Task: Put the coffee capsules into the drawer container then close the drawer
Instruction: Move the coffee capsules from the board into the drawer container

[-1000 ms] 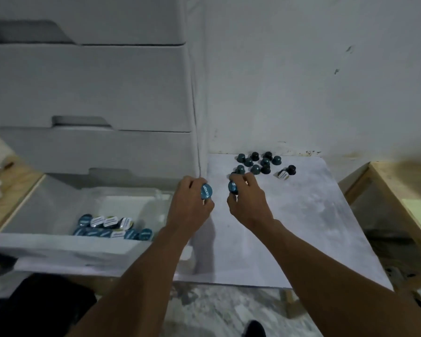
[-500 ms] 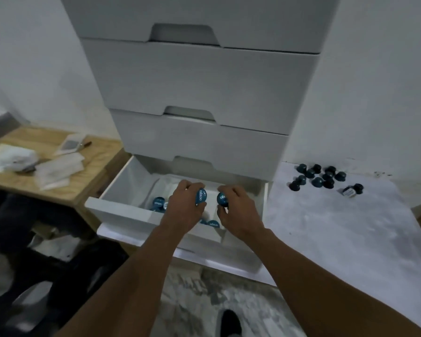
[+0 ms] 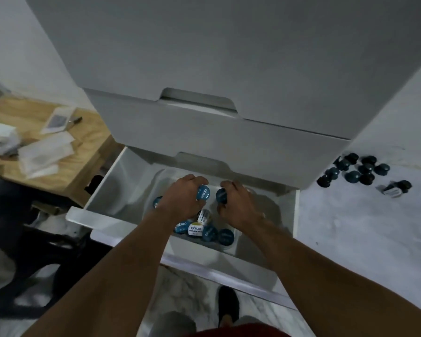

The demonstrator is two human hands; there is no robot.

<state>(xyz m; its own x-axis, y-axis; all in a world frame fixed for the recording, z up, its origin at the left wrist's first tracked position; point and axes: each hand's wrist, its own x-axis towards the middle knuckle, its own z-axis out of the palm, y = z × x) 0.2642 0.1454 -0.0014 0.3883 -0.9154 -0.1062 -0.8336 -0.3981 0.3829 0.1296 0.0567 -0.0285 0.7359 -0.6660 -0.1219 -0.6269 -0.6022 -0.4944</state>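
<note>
Coffee capsules lie in a small heap in the open drawer near the middle of what we see, and more dark capsules sit in a bunch on the white top at 3 o'clock. Our left hand is over the drawer with its fingers curled round a blue capsule, and just beside it our right hand pinches a second blue capsule in its curled fingers. At 9 o'clock we see a wooden table with papers on it.
</note>
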